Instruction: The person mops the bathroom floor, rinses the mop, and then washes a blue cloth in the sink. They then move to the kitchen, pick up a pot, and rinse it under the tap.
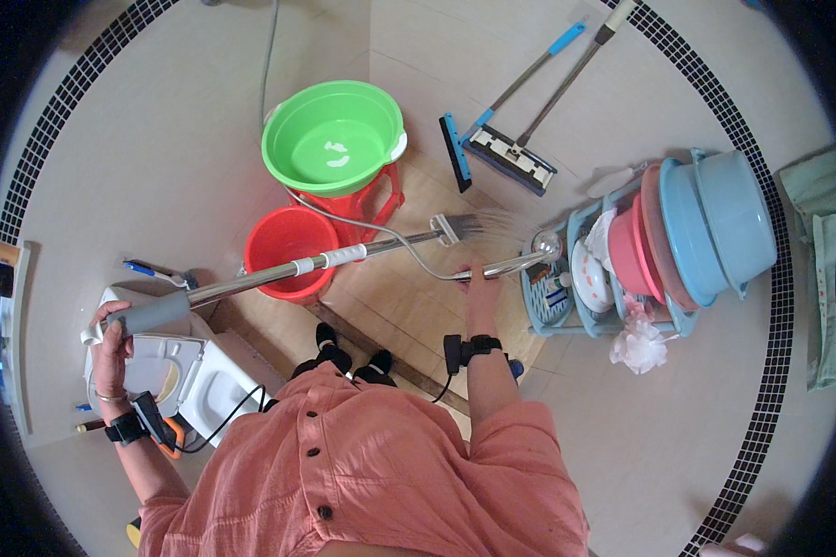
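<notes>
My left hand grips the grey handle of a long metal pole. The pole slants across to a flat brush head with dark bristles at its far end. In my right hand is a chrome handheld shower head, held by its handle. Fine streaks of water run between the shower head and the bristles. A grey shower hose loops from the wall over the pole to the shower handle.
A green basin sits over a red stool, beside a red bucket. Right stands a blue rack with several basins. A squeegee and a flat mop lean on the wall. Left is a toilet.
</notes>
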Motion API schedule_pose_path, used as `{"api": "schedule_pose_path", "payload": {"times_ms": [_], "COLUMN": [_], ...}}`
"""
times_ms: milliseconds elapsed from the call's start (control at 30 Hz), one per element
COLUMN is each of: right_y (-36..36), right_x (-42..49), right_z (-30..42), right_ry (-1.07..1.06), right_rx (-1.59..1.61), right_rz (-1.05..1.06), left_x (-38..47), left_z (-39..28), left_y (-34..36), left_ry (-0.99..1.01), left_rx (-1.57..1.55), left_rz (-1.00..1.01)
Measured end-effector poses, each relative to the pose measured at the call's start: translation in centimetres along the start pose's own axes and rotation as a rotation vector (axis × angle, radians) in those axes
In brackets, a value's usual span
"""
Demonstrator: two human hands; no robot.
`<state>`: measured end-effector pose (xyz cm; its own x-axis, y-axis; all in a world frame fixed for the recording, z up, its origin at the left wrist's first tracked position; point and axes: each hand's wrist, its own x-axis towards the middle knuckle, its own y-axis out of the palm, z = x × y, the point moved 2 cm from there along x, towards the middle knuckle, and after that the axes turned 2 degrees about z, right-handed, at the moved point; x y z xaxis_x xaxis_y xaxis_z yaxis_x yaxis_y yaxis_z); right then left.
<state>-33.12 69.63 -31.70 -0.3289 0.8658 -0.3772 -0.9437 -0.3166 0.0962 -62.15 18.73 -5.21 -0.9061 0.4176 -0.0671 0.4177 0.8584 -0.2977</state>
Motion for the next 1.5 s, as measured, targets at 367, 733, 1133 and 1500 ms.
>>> {"api": "schedule_pose_path", "payload": {"times_ms": [367, 733, 1133, 1500], "right_y": [-0.2, -3.3, -3.0, -0.2], "right_x": [-0.2, 4.9, 4.7, -0.4], "right_z": [-3.2, -0.3, -0.5, -1.1], "right_ry": [0.123, -0.126, -0.130, 0.042], "right_rx": [0.186, 0.049, 0.008, 0.186], "right_rz": [-0.026, -0.155, -0.140, 0.013], "left_x": [0.2, -0.1, -0.2, 0.0], "left_z": [0.0, 0.0, -0.1, -0.7], "left_y": [-0.1, 0.0, 0.0, 0.6], "left_ry": [-0.019, 0.015, 0.007, 0.004], "left_rx": [-0.005, 0.015, 0.041, 0.058], "left_rz": [-0.009, -0.007, 0.000, -0.037]}}
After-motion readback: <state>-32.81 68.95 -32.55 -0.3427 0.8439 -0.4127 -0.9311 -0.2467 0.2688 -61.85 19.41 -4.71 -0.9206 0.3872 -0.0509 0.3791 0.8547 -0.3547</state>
